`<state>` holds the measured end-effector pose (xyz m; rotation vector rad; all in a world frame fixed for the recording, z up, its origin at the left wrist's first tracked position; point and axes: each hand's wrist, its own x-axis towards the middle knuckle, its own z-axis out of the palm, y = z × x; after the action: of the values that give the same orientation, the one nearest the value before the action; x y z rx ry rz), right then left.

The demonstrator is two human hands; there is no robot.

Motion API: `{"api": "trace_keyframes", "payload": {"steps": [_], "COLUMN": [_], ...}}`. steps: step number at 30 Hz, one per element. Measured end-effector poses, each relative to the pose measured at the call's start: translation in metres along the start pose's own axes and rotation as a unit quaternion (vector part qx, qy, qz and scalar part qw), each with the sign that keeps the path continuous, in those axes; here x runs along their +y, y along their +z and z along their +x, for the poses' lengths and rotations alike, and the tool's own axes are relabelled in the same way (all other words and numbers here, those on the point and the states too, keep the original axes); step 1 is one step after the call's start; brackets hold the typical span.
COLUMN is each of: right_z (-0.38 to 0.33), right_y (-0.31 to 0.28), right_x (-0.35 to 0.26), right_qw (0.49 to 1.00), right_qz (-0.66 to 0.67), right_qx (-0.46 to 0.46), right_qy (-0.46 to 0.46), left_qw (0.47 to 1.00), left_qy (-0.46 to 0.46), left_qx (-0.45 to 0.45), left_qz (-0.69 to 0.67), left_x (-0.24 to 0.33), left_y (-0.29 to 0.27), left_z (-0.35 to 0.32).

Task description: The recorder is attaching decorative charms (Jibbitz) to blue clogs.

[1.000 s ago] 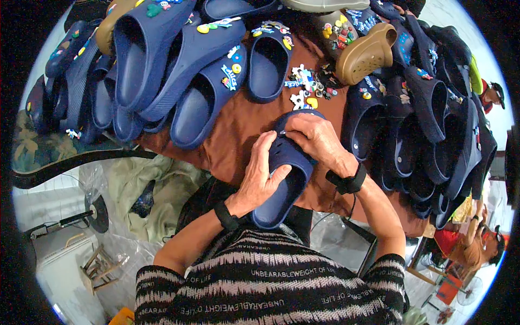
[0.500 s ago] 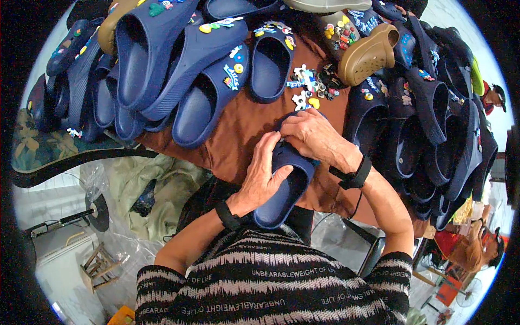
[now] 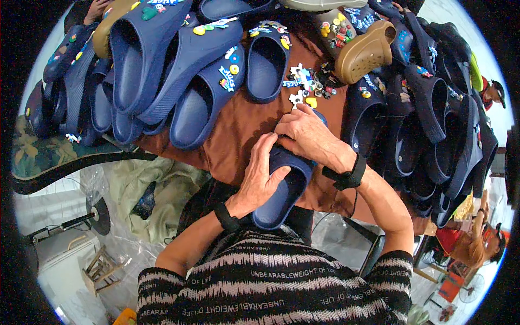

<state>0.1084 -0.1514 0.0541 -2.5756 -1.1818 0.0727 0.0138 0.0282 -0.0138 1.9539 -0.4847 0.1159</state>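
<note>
A navy slip-on clog (image 3: 283, 203) lies at the front edge of the brown cloth, heel toward me. My left hand (image 3: 257, 179) is closed round its left side, thumb laid over the opening. On the clog's upper, my right hand (image 3: 310, 134) has its fingers bent and pressed together; whatever they pinch is hidden beneath them. The two hands' fingertips meet there, and the hands cover most of the toe part. Just beyond my right hand lie a yellow charm (image 3: 311, 102) and a heap of small shoe charms (image 3: 309, 81), white, blue and dark.
Navy clogs with charms (image 3: 197, 111) crowd the left, and more dark clogs (image 3: 406, 135) stack up on the right. A tan clog (image 3: 365, 54) leans beyond the charm heap. Brown cloth (image 3: 227, 146) covers the work surface. Other people (image 3: 476, 246) are at the far right; a hand (image 3: 96, 10) shows at upper left.
My right hand has shifted slightly up and left over the clog's upper. The left hand keeps its hold. A person's hand has come into view at the upper left.
</note>
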Motion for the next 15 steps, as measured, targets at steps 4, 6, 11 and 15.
{"api": "trace_keyframes", "payload": {"steps": [4,6,11,15], "right_z": [0.0007,-0.0007,-0.0037,0.0047], "right_y": [-0.0020,-0.0003,-0.0016,0.0063], "right_x": [-0.0007,-0.0010,-0.0033,-0.0027], "right_qw": [1.000,1.000,1.000,1.000], "right_qz": [-0.014,0.008,0.014,0.012], "right_qx": [-0.022,-0.013,0.003,0.016], "right_qy": [0.004,-0.002,-0.017,0.018], "left_qw": [1.000,1.000,1.000,1.000], "left_qy": [0.006,0.001,0.004,-0.005], "left_qx": [0.004,0.004,0.003,0.005], "left_qz": [0.008,0.009,0.027,0.012], "left_x": [-0.0024,0.0000,0.0013,-0.0004], "left_y": [0.0011,0.0009,0.0016,0.0038], "left_z": [-0.0012,-0.0009,-0.0012,-0.0011]}}
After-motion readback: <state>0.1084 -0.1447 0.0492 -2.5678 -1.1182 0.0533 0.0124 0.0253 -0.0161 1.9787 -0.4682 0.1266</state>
